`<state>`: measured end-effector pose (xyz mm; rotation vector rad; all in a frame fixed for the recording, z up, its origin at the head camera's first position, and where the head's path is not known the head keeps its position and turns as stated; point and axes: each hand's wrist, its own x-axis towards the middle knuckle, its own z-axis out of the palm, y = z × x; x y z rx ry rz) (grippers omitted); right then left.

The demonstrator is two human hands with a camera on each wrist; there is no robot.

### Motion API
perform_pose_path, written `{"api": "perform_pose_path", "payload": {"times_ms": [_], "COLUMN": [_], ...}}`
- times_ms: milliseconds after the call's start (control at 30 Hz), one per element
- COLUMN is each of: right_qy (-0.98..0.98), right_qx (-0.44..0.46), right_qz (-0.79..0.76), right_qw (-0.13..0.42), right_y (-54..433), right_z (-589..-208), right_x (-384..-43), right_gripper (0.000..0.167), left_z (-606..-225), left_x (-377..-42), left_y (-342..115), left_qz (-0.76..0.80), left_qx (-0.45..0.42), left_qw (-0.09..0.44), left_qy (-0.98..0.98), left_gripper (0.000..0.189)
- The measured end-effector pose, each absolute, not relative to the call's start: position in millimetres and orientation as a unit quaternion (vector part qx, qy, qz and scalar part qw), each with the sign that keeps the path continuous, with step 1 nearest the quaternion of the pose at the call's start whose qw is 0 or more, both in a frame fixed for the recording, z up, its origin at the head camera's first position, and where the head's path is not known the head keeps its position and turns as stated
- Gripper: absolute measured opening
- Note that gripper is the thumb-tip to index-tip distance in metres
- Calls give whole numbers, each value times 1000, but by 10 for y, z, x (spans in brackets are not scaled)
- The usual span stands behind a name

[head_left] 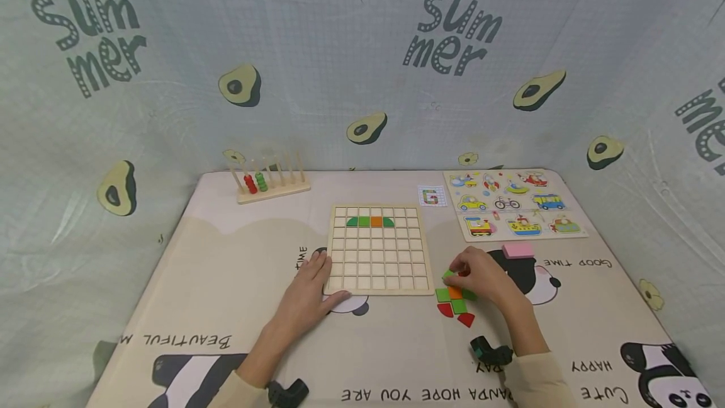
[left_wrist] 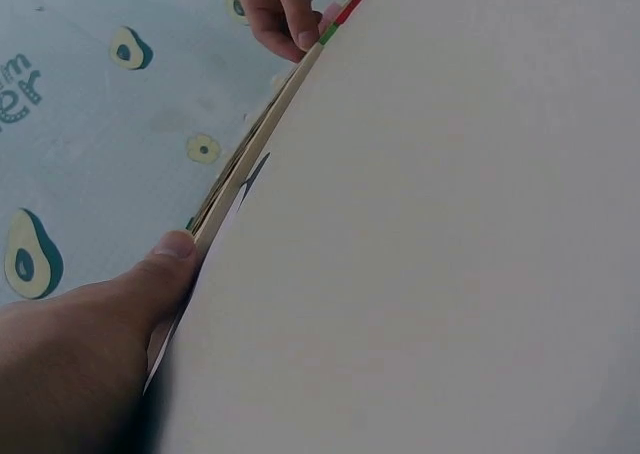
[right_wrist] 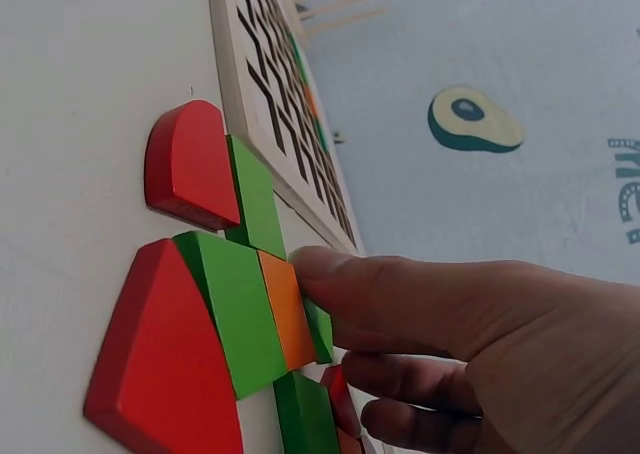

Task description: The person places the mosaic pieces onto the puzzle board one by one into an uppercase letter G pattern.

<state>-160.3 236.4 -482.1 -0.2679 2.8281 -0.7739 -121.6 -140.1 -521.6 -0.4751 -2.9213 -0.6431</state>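
Note:
My left hand [head_left: 306, 287] rests at the lower left corner of a wooden grid board [head_left: 427, 269], fingers straight along its side. In the left wrist view the thumb [left_wrist: 172, 249] touches the board's edge. Green [head_left: 364, 221] and orange [head_left: 376, 221] blocks sit in a row of its cells, with a green rounded piece at each end. Right of the board, my right hand [head_left: 481, 272] pinches a green block [head_left: 447, 274] between thumb and forefinger, partly hidden by them. Around it lie loose green blocks, an orange block [right_wrist: 286, 304] and red rounded pieces [right_wrist: 170, 349].
A small card with a coloured pattern [head_left: 432, 196] lies behind the board. At back right is a vehicle picture puzzle [head_left: 512, 206], with a pink block [head_left: 518, 250] before it. A peg stand [head_left: 274, 191] with red and green beads stands at back left.

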Motion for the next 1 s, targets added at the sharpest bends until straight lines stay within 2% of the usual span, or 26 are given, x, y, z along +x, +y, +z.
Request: {"api": "perform_pose_path", "payload": {"times_ms": [367,700,1000], "right_qy": [943,948,942], "right_qx": [-104,-106,-125], "right_qz": [-293,-290,-308], "right_qw": [119,79,51], "right_y": [2346,2316,2201], "right_z": [-4831,-4818,-4777], "right_x": [-1636,-1662,-1735], "right_gripper": [18,16,22], "left_z": [-5223,-5208,-5213], "left_x": [-1208,-1201,-1200], "left_y": [-1405,-1397,-1391], "left_qz": [-212,-209,-215], "left_qx": [-162,-162,-159], "left_qw": [68,66,61], "left_qy": [-961,-962,-962], "left_gripper": [88,89,89]}}
